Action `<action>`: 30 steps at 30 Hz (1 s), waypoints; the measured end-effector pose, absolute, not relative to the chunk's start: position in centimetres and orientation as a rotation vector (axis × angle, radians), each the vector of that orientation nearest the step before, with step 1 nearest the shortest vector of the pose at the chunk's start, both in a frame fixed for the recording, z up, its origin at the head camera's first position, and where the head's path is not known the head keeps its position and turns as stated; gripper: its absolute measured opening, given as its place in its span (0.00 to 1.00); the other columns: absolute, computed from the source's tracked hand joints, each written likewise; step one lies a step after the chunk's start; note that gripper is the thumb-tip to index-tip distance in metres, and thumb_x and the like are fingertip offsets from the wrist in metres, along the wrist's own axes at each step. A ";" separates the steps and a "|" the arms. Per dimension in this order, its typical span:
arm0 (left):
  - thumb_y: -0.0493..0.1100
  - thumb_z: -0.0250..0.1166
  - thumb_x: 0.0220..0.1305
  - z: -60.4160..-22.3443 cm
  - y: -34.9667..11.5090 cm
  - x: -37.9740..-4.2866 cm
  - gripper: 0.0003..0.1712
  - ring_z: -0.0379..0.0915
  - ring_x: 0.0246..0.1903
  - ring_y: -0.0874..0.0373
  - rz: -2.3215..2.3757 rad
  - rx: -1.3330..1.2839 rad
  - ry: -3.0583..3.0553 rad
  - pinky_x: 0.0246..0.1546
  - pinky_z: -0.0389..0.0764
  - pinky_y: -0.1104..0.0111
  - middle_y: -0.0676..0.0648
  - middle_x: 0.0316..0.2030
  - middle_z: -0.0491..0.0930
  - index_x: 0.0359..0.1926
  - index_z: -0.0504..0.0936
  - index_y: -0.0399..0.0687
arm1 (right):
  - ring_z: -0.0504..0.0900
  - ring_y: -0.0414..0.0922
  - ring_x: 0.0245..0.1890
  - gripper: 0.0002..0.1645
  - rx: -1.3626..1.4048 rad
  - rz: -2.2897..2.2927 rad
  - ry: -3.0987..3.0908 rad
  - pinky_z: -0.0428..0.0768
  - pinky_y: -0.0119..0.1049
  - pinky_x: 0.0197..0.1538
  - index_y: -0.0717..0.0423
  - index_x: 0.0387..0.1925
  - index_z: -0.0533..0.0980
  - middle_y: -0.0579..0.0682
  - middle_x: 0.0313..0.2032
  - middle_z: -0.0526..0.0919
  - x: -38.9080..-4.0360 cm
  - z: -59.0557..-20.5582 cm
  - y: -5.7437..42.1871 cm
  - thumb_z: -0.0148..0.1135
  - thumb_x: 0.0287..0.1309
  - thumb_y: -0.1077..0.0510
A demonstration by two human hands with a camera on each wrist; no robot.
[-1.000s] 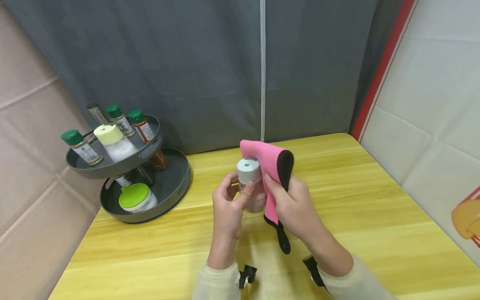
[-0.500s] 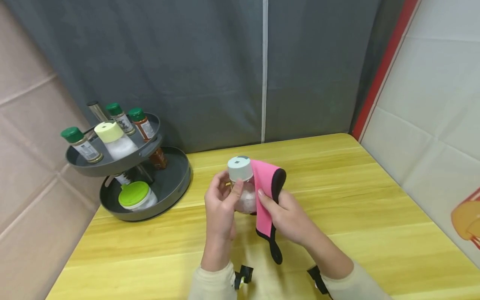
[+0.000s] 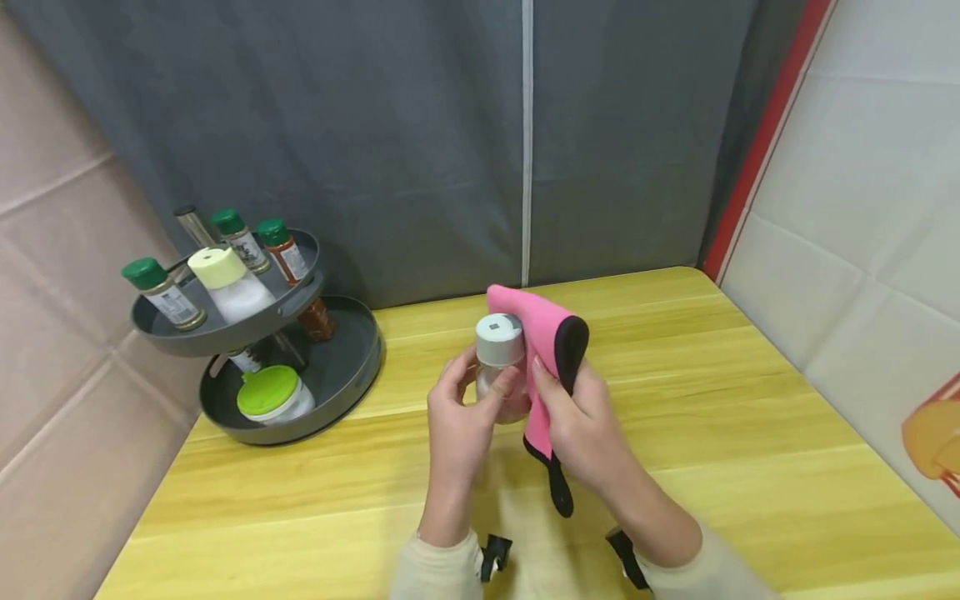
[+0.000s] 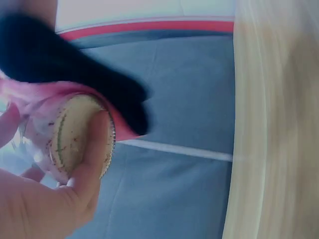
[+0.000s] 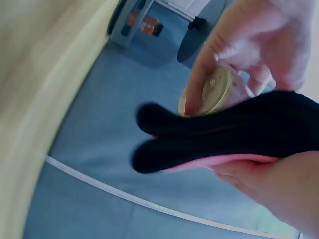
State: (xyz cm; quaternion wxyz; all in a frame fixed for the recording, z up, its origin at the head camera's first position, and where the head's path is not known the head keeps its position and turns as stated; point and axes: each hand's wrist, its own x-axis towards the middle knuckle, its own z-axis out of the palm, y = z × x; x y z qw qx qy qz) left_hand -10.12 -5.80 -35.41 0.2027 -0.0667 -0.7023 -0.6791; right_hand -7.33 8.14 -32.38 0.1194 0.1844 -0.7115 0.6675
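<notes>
The jar (image 3: 498,343) is being held off the table (image 3: 720,400), to the right of the rack (image 3: 217,340) and well apart from it. The left hand (image 3: 461,421) is grasping the jar; in the left wrist view a finger is lying across its base. The right hand (image 3: 591,425), farther right of the rack, is gripping a folded pink-and-black cloth (image 3: 543,325), which is touching the jar on the side away from the rack. Green-capped bottles (image 3: 171,298) are standing on the rack's upper tier; a tub (image 3: 268,392) is sitting on its lower tier. A curtain (image 3: 337,125) is hanging behind the rack.
</notes>
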 end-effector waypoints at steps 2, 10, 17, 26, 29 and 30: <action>0.48 0.76 0.59 -35.4 -5.7 -10.1 0.25 0.76 0.53 0.52 -1.928 -0.193 -1.933 0.59 0.75 0.52 0.49 0.52 0.81 0.57 0.84 0.49 | 0.66 0.44 0.69 0.32 0.655 1.893 -2.013 0.67 0.36 0.70 0.54 0.77 0.55 0.48 0.74 0.63 -7.5 -31.8 8.1 0.47 0.77 0.62; 0.47 0.73 0.63 -34.9 -5.8 -10.1 0.22 0.72 0.52 0.49 -1.991 -0.175 -1.885 0.51 0.77 0.56 0.47 0.51 0.79 0.57 0.82 0.48 | 0.76 0.44 0.22 0.19 0.769 1.798 -2.193 0.78 0.37 0.29 0.53 0.64 0.66 0.49 0.27 0.74 -7.9 -32.8 7.2 0.47 0.79 0.54; 0.44 0.73 0.63 -34.7 -6.6 -10.3 0.23 0.72 0.52 0.47 -1.999 -0.176 -1.850 0.54 0.74 0.53 0.46 0.52 0.80 0.58 0.83 0.45 | 0.81 0.47 0.50 0.24 0.599 1.849 -2.402 0.81 0.42 0.52 0.55 0.68 0.67 0.53 0.55 0.79 -8.3 -35.1 7.5 0.46 0.79 0.49; 0.47 0.72 0.64 -34.6 -6.3 -10.5 0.26 0.71 0.53 0.48 -1.957 -0.222 -1.952 0.59 0.68 0.49 0.48 0.54 0.78 0.62 0.79 0.50 | 0.78 0.52 0.44 0.22 0.406 1.970 -2.354 0.78 0.45 0.47 0.59 0.66 0.67 0.59 0.44 0.77 -8.4 -33.5 8.2 0.46 0.79 0.54; 0.47 0.73 0.63 -34.7 -5.9 -10.3 0.26 0.72 0.52 0.49 -1.935 -0.238 -1.993 0.58 0.69 0.49 0.49 0.53 0.78 0.61 0.79 0.51 | 0.75 0.51 0.51 0.24 0.450 1.907 -2.236 0.77 0.41 0.53 0.58 0.70 0.65 0.58 0.51 0.76 -7.9 -32.1 8.1 0.47 0.78 0.56; 0.47 0.73 0.62 -34.7 -5.8 -10.3 0.25 0.72 0.51 0.49 -1.936 -0.244 -1.996 0.57 0.71 0.49 0.49 0.53 0.78 0.60 0.79 0.52 | 0.74 0.50 0.54 0.25 0.479 1.883 -2.181 0.76 0.39 0.55 0.58 0.71 0.64 0.57 0.55 0.76 -7.7 -31.7 8.1 0.48 0.78 0.58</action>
